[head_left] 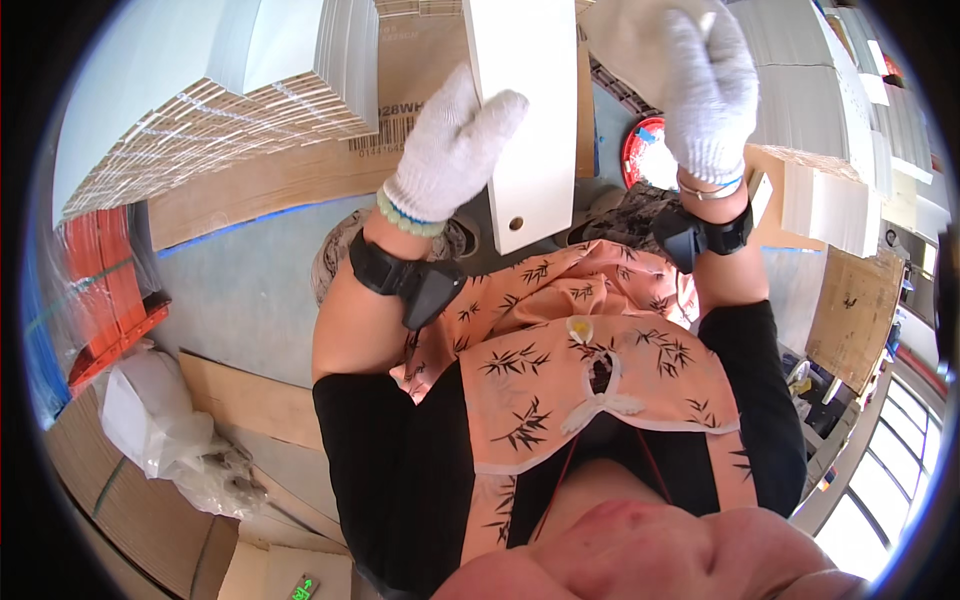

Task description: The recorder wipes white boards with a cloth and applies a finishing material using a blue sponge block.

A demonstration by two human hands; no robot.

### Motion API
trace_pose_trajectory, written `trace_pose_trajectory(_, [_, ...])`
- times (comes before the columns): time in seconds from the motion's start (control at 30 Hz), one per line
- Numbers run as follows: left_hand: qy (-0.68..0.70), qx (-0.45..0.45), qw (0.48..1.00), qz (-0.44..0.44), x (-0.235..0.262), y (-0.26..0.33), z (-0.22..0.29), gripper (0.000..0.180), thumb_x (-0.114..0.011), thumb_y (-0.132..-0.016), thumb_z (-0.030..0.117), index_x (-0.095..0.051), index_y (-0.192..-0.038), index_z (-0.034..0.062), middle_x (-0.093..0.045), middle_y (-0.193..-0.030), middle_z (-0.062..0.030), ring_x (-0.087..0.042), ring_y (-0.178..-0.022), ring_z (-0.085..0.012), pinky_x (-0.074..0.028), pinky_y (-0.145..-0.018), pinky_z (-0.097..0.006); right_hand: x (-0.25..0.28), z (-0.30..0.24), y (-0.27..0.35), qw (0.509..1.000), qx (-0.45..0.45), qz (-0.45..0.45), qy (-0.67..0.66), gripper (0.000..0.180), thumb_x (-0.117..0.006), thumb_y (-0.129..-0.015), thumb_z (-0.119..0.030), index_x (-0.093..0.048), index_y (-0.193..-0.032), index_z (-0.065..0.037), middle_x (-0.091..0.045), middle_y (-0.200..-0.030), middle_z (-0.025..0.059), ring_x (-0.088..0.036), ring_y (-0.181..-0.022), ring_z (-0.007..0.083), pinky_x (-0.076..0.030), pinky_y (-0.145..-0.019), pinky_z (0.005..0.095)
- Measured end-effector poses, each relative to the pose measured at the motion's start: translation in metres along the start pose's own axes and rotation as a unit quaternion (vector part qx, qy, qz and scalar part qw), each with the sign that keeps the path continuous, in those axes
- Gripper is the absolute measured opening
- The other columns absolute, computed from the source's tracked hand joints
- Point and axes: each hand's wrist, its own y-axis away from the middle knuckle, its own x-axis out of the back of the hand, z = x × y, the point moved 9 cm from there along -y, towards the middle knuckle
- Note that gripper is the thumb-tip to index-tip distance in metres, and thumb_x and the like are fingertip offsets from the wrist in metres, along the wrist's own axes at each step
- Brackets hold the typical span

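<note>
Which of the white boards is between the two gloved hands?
The single white board between the left hand and right hand, with a round hole at its near end; the others are in the left stack and right stacks.

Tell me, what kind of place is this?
It looks like a workshop or warehouse, perhaps for furniture parts. You can see a big stack of white panels on the left, flat brown cardboard beside it, and a long white board in the middle.
</note>
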Motion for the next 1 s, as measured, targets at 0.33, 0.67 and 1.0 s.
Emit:
trace_pose_trajectory(0.33, [0.15,-0.041,0.976,0.151,0.031,-0.011,0.011,0.042,-0.047,-0.104,0.016,-0.044,-0.14,-0.0054,-0.058,-0.129,-0.0131,-0.058,-0.115,-0.0214,-0.048,-0.1,-0.035,-0.085,0.036,0.129,0.751,0.238,-0.454,0.417,0.037,-0.065,-0.074,-0.014,-0.067,-0.11,-0.013,-0.061,-0.087,0.0012,-0.064,-0.08,0.02,-0.054,-0.069,0.0331])
trace_pose_trajectory(0.67, [0.133,-0.06,0.977,0.155,0.043,-0.015,0.021,0.042,-0.051,-0.103,0.022,-0.05,-0.136,-0.0033,-0.063,-0.123,-0.011,-0.062,-0.109,-0.0194,-0.052,-0.093,-0.032,-0.009,0.139,0.178,0.523,-0.025,-0.648,0.553,0.015,-0.06,-0.083,-0.013,-0.068,-0.096,-0.009,-0.067,-0.091,0.0077,-0.066,-0.095,0.028,-0.053,-0.081,0.0401])
trace_pose_trajectory(1.0, [0.133,-0.034,0.978,0.158,0.041,-0.014,0.017,0.043,-0.051,-0.103,0.026,-0.051,-0.134,-0.0041,-0.064,-0.119,-0.0125,-0.064,-0.105,-0.0204,-0.054,-0.09,-0.031,0.078,0.126,0.103,0.892,-0.387,-0.186,0.138,0.024,-0.064,-0.094,-0.009,-0.068,-0.116,-0.001,-0.071,-0.109,0.0055,-0.065,-0.102,0.0125,-0.052,-0.091,0.0259])
